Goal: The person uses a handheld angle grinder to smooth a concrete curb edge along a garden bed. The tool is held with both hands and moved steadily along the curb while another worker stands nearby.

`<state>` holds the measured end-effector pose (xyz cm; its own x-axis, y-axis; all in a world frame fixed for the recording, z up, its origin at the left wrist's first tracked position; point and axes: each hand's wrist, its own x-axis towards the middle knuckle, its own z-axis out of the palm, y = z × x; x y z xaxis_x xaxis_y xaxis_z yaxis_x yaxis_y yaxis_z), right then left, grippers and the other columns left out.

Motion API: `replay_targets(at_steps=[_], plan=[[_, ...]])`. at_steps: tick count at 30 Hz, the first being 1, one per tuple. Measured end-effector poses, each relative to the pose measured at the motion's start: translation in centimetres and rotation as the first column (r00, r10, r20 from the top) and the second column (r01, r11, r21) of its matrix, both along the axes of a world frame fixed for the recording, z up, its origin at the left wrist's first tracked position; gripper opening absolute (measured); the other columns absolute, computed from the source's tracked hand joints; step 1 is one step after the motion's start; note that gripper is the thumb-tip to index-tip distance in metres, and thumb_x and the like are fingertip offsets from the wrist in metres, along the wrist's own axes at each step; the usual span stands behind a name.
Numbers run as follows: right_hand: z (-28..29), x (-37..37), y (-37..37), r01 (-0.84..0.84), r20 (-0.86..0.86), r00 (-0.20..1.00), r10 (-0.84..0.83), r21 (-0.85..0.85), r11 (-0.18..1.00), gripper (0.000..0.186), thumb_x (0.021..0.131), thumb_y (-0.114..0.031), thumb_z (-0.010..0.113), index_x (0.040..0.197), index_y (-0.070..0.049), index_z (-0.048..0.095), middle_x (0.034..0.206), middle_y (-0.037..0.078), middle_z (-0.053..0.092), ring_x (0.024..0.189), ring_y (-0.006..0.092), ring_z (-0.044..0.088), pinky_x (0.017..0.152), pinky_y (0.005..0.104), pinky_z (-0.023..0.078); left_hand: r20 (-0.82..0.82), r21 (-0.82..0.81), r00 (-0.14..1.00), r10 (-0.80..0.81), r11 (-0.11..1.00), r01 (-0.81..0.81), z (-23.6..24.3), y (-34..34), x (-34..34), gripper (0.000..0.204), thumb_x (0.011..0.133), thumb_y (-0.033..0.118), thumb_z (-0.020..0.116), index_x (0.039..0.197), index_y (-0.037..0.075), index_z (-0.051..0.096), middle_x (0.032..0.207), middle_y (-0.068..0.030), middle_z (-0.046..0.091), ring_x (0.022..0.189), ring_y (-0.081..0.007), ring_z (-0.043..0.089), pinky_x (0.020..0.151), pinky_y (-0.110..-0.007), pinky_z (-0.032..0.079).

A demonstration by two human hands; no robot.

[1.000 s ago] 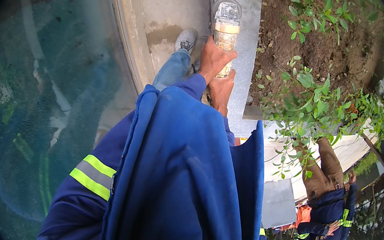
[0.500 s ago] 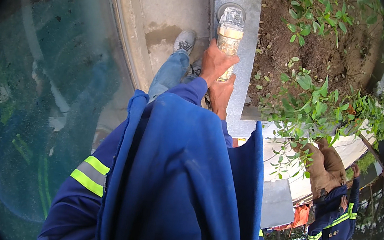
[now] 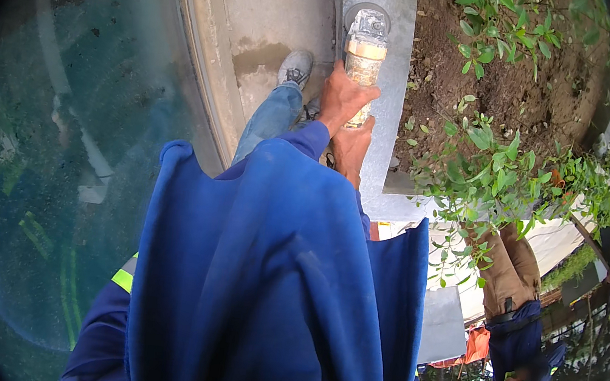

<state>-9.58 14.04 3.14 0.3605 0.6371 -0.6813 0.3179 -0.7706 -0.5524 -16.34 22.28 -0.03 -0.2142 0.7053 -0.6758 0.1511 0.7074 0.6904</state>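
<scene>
An angle grinder [image 3: 364,64], its body worn and dusty with a tan band below a grey metal head, lies along the pale grey stone ledge [image 3: 382,135]. Its round disc [image 3: 381,12] is at the far end, over the ledge's surface; whether it touches is hard to tell. My left hand [image 3: 344,98] wraps round the middle of the body, thumb across the top. Just behind it, my right hand [image 3: 353,147] grips the rear end, its fingers mostly hidden underneath.
Left of the ledge run a concrete walkway [image 3: 258,10], with my shoe [image 3: 296,67] on it, and a large glass pane [image 3: 96,89]. Soil [image 3: 448,79] and leafy branches [image 3: 490,168] border the right. A co-worker [image 3: 513,292] stands farther off at right. Blue cloth [image 3: 279,279] fills the lower middle.
The blue cloth has billowed wider to the left, covering more of my left sleeve. The co-worker's arms and body have shifted. My hands and the grinder stay nearly in place.
</scene>
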Motion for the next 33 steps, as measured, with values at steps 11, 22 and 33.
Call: replay_targets(at_steps=[11, 22, 33], plan=[[0.1, 0.1, 0.9, -0.009, 0.031, 0.999, 0.011, -0.057, 0.998, 0.072, 0.083, -0.027, 0.087, 0.128, 0.015, 0.049, 0.104, 0.035, 0.073, 0.100, 0.0426, 0.076, 0.082, 0.0482, 0.058, -0.047, -0.002, 0.999, -0.023, 1.000, 0.022, -0.3, 0.5, 0.3, 0.055, 0.076, 0.021, 0.086, 0.122, -0.001, 0.066, 0.101, -0.0142, 0.076, 0.091, -0.0245, 0.074, 0.082, -0.040, 0.059], [0.0, 0.3, 0.2, 0.016, 0.027, 1.000, -0.016, -0.015, 1.000, 0.066, 0.085, -0.032, 0.084, 0.126, 0.008, 0.052, 0.102, 0.040, 0.073, 0.101, 0.0566, 0.073, 0.085, 0.0568, 0.057, 0.048, 0.019, 0.999, 0.007, 1.000, -0.008, 0.1, 0.7, 0.4, 0.070, 0.067, 0.028, 0.089, 0.122, -0.006, 0.062, 0.108, -0.0253, 0.077, 0.098, -0.0378, 0.077, 0.087, -0.046, 0.060], [0.3, 1.1, -0.1, -0.037, 0.030, 0.999, 0.037, -0.016, 0.999, 0.065, 0.086, -0.032, 0.084, 0.125, 0.008, 0.051, 0.101, 0.039, 0.073, 0.101, 0.0550, 0.074, 0.085, 0.0550, 0.058, 0.072, -0.003, 0.996, 0.052, 0.999, -0.052, 0.2, 0.0, 0.9, 0.069, 0.068, 0.027, 0.087, 0.124, -0.005, 0.062, 0.109, -0.0248, 0.077, 0.098, -0.0388, 0.077, 0.089, -0.047, 0.060]])
